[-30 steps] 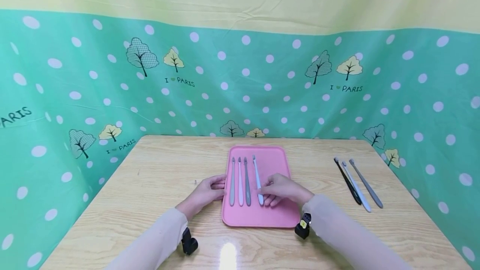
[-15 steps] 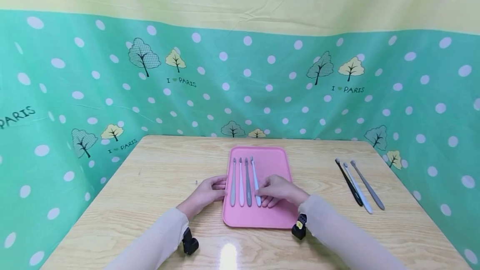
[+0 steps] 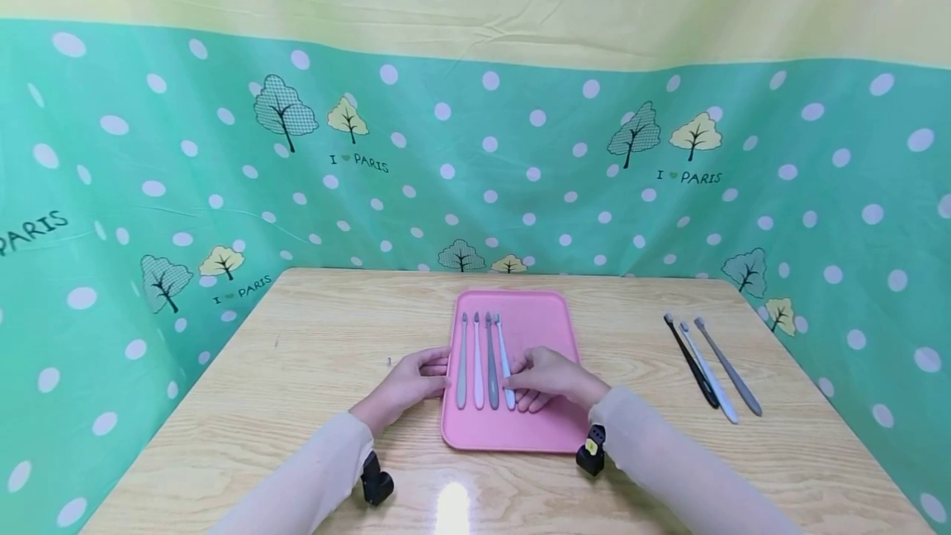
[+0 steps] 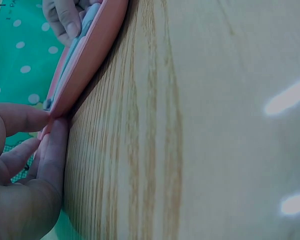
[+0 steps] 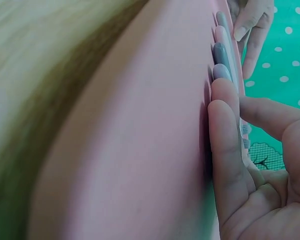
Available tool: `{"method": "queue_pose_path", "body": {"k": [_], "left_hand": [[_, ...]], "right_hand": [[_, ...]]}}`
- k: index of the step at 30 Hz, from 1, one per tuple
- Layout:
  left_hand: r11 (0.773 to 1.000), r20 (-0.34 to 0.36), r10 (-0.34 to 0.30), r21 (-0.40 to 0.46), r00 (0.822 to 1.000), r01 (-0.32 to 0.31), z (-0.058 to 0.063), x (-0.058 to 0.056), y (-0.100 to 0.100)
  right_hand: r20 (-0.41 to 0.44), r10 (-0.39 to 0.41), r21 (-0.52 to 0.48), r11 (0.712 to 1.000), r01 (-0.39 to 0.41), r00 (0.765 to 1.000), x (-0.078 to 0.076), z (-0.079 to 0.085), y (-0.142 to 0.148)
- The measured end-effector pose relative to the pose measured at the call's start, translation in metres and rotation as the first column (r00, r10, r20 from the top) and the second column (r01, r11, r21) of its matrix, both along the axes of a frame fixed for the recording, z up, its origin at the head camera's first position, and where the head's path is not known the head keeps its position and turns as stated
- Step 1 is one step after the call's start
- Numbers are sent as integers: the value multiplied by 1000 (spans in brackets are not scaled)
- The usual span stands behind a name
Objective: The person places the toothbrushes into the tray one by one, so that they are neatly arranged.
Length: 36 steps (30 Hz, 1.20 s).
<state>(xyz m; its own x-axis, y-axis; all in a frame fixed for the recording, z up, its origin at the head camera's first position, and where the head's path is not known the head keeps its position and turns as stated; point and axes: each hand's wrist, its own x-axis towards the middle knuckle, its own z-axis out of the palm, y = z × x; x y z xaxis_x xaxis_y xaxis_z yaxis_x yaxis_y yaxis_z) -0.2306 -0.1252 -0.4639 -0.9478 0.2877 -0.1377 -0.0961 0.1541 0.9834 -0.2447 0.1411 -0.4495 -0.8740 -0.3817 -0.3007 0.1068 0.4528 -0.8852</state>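
Note:
In the head view a pink tray [image 3: 535,434] lies on the table, with a row of toothbrushes on its left half. From the left these are a grey-green toothbrush [image 3: 462,370], a pink toothbrush [image 3: 478,370], a dark grey toothbrush [image 3: 492,370] and a light blue toothbrush [image 3: 503,349], heads pointing away. My right hand [image 3: 551,376] pinches the light blue one near its handle end, close beside the dark grey one. With thumb and fingers, my left hand [image 3: 404,385] grips the tray's left rim, also seen in the left wrist view.
To the right of the tray, a black toothbrush [image 3: 691,362], another light blue toothbrush [image 3: 709,374] and a grey toothbrush [image 3: 730,368] lie slanted on the wooden table [image 3: 334,304]. A patterned green curtain [image 3: 416,180] hangs behind and at both sides.
My right hand has shifted the light blue toothbrush left, toward the dark grey one, and its slant has lessened. The left hand stays on the tray rim.

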Motion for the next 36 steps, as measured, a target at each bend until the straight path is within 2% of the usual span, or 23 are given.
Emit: {"method": "queue_pose_path", "body": {"k": [36], "left_hand": [[1000,-4,-1,0,1000,1,-2,0,0]], "right_hand": [[1,17,-43,999,-17,1000,-2,-2,4]]}}
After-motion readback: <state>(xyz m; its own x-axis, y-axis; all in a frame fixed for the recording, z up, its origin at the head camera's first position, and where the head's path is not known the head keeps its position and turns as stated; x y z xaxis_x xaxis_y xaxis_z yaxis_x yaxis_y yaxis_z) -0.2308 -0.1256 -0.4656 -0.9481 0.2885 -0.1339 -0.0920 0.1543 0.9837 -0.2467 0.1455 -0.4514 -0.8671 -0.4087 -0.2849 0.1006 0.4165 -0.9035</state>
